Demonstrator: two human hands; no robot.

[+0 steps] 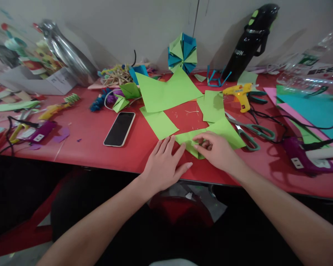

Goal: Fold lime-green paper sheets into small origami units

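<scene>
My left hand (163, 162) lies flat on the red table with its fingers spread, the fingertips at the left edge of a creased light-green paper (187, 137). My right hand (219, 152) is curled at that paper's right part, thumb and fingertips pinching it. Part of the paper is hidden behind the right hand. Beyond the hands lie a large green sheet (166, 90), a smaller green piece (158, 123) at the left and another green piece (212, 107) at the right.
A smartphone (120, 129) lies to the left. At the right are scissors (249, 133), a yellow glue gun (240, 95) with its cable, and a purple power strip (308, 159). A blue-and-green paper ornament (182, 53) and a black bottle (246, 44) stand by the wall.
</scene>
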